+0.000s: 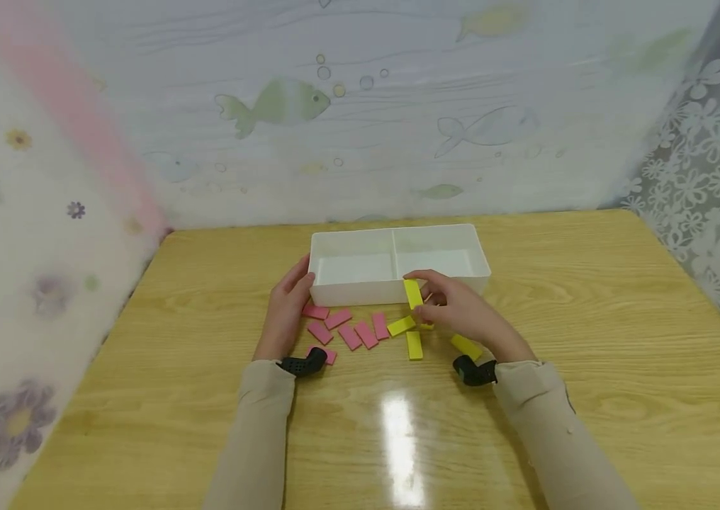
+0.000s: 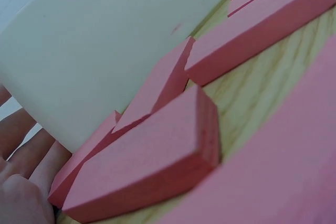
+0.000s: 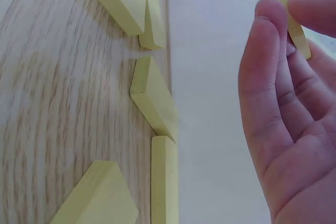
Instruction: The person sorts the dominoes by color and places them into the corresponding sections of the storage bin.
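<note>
My right hand (image 1: 456,304) pinches a yellow block (image 1: 413,294) between thumb and fingertips, raised in front of the white box's front wall. In the right wrist view, part of that held block (image 3: 299,38) shows between the fingers. My left hand (image 1: 285,308) rests against the left end of the white two-compartment box (image 1: 360,292), its fingers along the side wall. Several pink blocks (image 1: 349,336) lie near the left hand, before the box. Several yellow blocks (image 1: 414,346) lie below and around the right hand, some partly hidden by it.
A divider (image 1: 394,253) splits the box into left and right compartments, and no blocks show inside. The wooden table (image 1: 175,397) extends around it. A patterned sheet (image 1: 373,156) hangs behind the table, with floral coverings on both sides.
</note>
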Available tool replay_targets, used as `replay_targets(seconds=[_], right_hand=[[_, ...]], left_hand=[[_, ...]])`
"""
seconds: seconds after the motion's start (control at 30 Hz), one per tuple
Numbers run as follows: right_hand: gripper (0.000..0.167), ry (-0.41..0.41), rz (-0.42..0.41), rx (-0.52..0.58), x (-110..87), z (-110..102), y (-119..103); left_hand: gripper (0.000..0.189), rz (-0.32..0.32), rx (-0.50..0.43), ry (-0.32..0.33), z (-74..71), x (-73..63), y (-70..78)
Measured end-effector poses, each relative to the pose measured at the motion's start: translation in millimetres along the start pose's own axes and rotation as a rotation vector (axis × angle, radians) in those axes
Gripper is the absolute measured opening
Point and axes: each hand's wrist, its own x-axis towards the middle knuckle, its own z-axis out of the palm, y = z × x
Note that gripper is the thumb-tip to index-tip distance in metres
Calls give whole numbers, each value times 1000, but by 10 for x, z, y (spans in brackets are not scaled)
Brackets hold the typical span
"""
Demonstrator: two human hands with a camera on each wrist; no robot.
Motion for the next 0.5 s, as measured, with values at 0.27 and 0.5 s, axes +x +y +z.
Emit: replay_targets(seconds=[0.27, 0.5], right_hand=[[37, 75, -9, 86, -14, 2, 14], [31, 138, -13, 208, -16, -29, -34]], left_hand=[[46, 9, 8, 0, -17, -15, -16], [45, 8, 10, -5, -13, -5, -22]])
